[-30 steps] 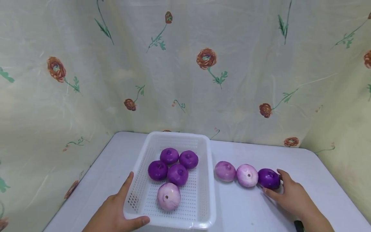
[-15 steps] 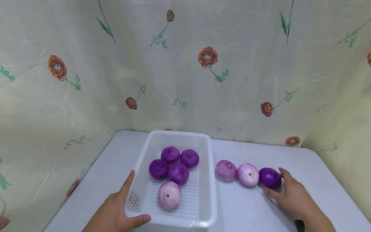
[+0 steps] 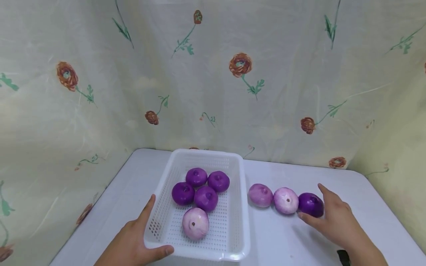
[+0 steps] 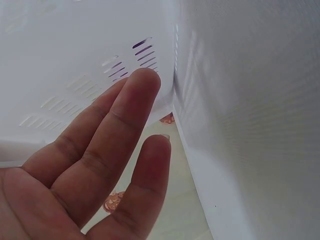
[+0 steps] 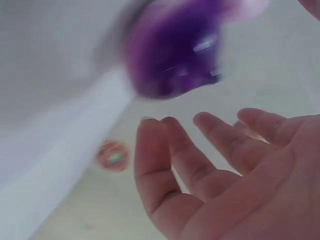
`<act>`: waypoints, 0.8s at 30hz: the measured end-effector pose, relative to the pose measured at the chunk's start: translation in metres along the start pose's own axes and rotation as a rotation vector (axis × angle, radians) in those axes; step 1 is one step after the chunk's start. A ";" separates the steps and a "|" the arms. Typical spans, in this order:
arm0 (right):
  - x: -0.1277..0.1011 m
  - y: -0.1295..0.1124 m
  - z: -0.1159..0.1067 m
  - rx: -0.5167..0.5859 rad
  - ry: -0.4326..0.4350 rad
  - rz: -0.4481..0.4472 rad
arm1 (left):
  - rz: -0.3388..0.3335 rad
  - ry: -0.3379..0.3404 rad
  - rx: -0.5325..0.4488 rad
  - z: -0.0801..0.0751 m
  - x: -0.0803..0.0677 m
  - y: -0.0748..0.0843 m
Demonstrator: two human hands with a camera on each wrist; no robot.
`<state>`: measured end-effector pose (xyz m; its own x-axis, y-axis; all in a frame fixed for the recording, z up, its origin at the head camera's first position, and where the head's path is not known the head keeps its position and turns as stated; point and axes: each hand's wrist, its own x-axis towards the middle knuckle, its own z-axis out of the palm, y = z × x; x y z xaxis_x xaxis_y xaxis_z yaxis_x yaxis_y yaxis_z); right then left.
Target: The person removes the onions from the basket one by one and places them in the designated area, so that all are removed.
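Observation:
A white perforated plastic basket (image 3: 229, 255) holds several purple onions and one paler pink-white onion (image 3: 195, 224). At its front left corner is my left hand (image 3: 133, 236), with the index finger along the side and the thumb at the front rim. The left wrist view shows these fingers (image 4: 110, 135) fairly straight beside the basket wall. To the right, a dark purple onion (image 3: 311, 204) ends a row on the table. My right hand (image 3: 337, 218) is beside it, thumb and fingers spread. In the right wrist view a gap shows between the fingers (image 5: 150, 160) and the blurred onion (image 5: 175, 55).
A light purple onion (image 3: 260, 195) and a pink-white onion (image 3: 286, 200) complete the row right of the basket. All stand on a white table (image 3: 276, 244). A flower-printed curtain (image 3: 273, 122) encloses the table at the back and sides.
My right hand's fingers have spread and come away from the dark purple onion, which stays in the row. My left hand keeps its place at the basket. The head view shifts slightly.

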<state>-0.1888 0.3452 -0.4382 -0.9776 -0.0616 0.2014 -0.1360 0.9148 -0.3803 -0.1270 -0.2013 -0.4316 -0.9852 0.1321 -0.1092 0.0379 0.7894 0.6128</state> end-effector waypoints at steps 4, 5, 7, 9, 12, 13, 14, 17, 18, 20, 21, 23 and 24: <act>-0.001 -0.033 -0.008 0.040 0.046 -0.100 | 0.014 0.005 0.010 -0.001 0.002 0.002; 0.000 -0.042 -0.009 0.047 0.060 -0.132 | 0.017 0.005 0.005 -0.001 0.003 0.002; 0.002 -0.061 -0.012 0.067 0.068 -0.196 | 0.021 0.004 -0.005 -0.002 0.004 0.002; 0.004 -0.080 -0.014 0.072 0.069 -0.260 | 0.022 0.003 -0.015 -0.001 0.004 0.001; 0.011 -0.109 -0.014 0.065 0.047 -0.359 | 0.013 -0.006 -0.033 0.000 0.003 0.001; 0.013 -0.118 -0.014 0.059 0.038 -0.390 | 0.013 -0.006 -0.032 0.001 0.002 0.000; 0.016 -0.128 -0.014 0.053 0.028 -0.420 | 0.011 -0.006 -0.034 0.001 0.002 0.000; 0.023 -0.154 -0.014 0.039 0.004 -0.514 | 0.002 -0.007 -0.041 0.002 0.001 0.001; 0.026 -0.163 -0.013 0.032 -0.006 -0.545 | 0.001 -0.006 -0.042 0.002 0.001 0.001; 0.031 -0.180 -0.011 0.022 -0.033 -0.607 | 0.000 -0.004 -0.043 0.002 0.001 0.001; 0.034 -0.188 -0.010 0.015 -0.051 -0.638 | 0.002 -0.004 -0.047 0.002 0.001 0.001; 0.038 -0.204 -0.005 -0.008 -0.087 -0.696 | 0.015 -0.003 -0.045 0.001 0.001 0.001; 0.041 -0.212 -0.003 -0.024 -0.106 -0.723 | 0.020 -0.002 -0.040 0.001 0.000 0.000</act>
<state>-0.1992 0.1500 -0.3473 -0.6552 -0.6909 0.3056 -0.7511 0.6392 -0.1652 -0.1273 -0.2001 -0.4324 -0.9840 0.1487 -0.0980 0.0509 0.7622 0.6454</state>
